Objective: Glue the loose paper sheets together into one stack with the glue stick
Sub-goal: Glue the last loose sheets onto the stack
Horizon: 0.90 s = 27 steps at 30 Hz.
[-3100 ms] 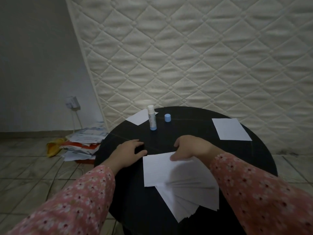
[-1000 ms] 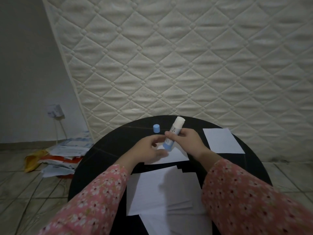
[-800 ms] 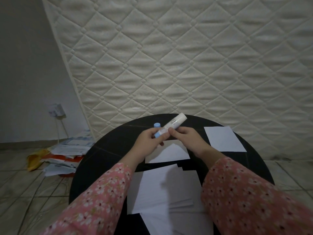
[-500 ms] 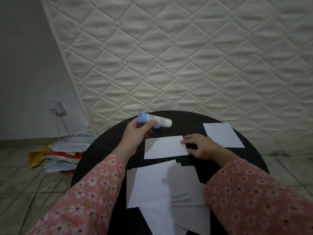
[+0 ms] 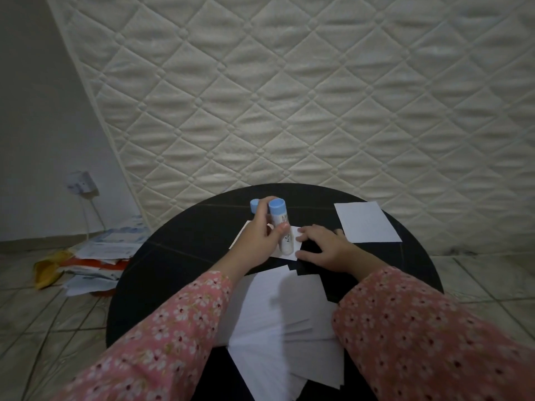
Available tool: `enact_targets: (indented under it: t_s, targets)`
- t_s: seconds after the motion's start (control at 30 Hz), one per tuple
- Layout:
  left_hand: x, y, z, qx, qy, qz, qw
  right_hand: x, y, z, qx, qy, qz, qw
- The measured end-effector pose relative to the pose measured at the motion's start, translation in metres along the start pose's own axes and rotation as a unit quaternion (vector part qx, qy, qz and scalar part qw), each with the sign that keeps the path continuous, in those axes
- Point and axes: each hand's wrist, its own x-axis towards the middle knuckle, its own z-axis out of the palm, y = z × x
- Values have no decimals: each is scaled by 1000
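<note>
The glue stick has swung from level to upright, tip down on the single sheet, gripped by the left hand. The right hand lies flat, fingers pressing that sheet's edge onto the black table. Its blue cap stands behind; fanned loose sheets lie nearer.

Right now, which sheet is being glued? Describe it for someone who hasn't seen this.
On the round black table, find the left hand holding the glue stick upside down. The sheet beneath its tip, pinned by the right hand, lies alone, not in the near fanned pile.
</note>
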Motion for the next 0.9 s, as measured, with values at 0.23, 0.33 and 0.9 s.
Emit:
enact_targets:
  t_s: [0.23, 0.33, 0.9]
  targets:
    - [2, 1, 6, 7, -17, 11, 1000, -1, -4, 0, -29, -17, -4, 999]
    - [3, 0, 5, 38, -34, 21, 998, 0, -6, 2, -37, -15, -3, 999]
    - [5, -22, -23, 55, -15, -30, 998, 6, -6, 12, -23, 10, -3, 1000]
